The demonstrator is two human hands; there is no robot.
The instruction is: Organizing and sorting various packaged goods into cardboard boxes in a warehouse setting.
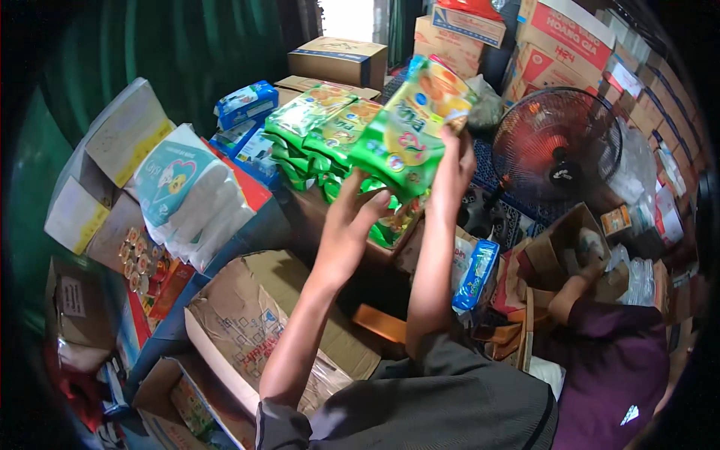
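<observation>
1. Nearest the viewer: the person's dark grey fabric shirt (450,405), with two bare forearms reaching forward; at right, a co-worker's purple fabric sleeve (615,360).
2. To the left of the forearms, an open brown cardboard carton (225,289) with its flaps folded outward.
3. The left hand (347,214), thumb and fingers parted, at the lower left edge of the raised packet; whether it pinches or merely steadies that edge cannot be told.
4. The right hand (454,161), closed on the packet's right edge, thumb toward the viewer.
5. The glossy green-and-yellow plastic packet (412,124), held tilted in the air above and in front of the pile. Whether a second packet lies behind it cannot be told. The step in hand is judged to be the handling of this packet between both hands.
6. The next move appears to call for a firm hold on the right edge and support beneath the lower edge, since the soft pouch could sag or slip.
7. Just beyond and to the left, a pile of shiny green plastic packets (319,112); beside it, blue rectangular plastic packs (247,105).
8. Farther right, a round black wire-caged fan (559,146).
9. Farthest, a closed brown cardboard box (337,61) and stacked red-and-brown cardboard cartons (555,49).
</observation>
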